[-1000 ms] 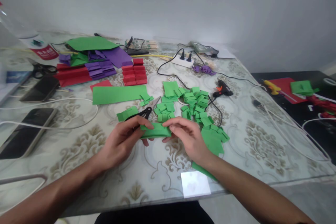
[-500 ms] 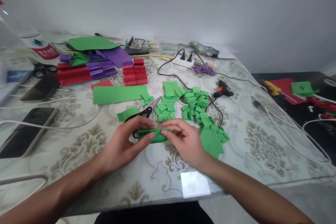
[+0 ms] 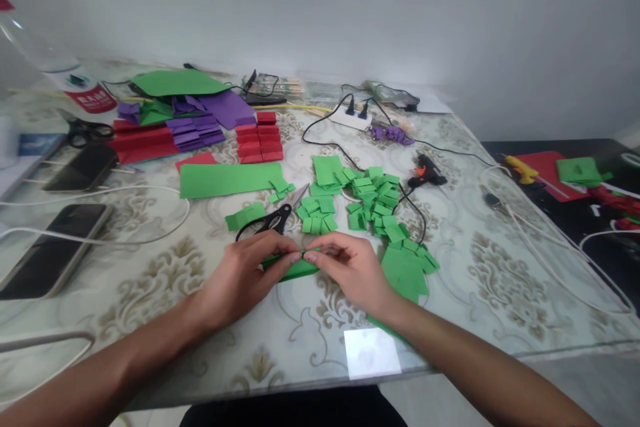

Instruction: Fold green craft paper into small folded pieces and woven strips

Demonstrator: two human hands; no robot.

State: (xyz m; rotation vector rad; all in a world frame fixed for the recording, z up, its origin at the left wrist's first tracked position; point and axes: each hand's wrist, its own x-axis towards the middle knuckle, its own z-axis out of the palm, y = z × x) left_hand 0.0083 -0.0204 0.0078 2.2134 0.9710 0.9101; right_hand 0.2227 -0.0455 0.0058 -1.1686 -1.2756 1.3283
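Note:
Between my two hands is a folded strip of green paper, held low over the near part of the table. My left hand pinches its upper edge with thumb and fingers. Close beside it, my right hand pinches the same edge, the two thumb tips nearly touching. Fingers cover part of the fold. Just beyond my left hand lie black-handled scissors, blades pointing away to the right. Small folded green paper pieces are heaped beyond my right hand, and a larger green sheet lies by that wrist.
A long green strip and folded red paper lie farther back. On the right rests a glue gun, its cord near a white power strip. Phones, a white cable and a bottle occupy the left.
My left fingers have closed down onto the paper's upper edge and moved slightly right, bringing both thumbs together. The paper now tilts a little, and the fold looks pressed tighter.

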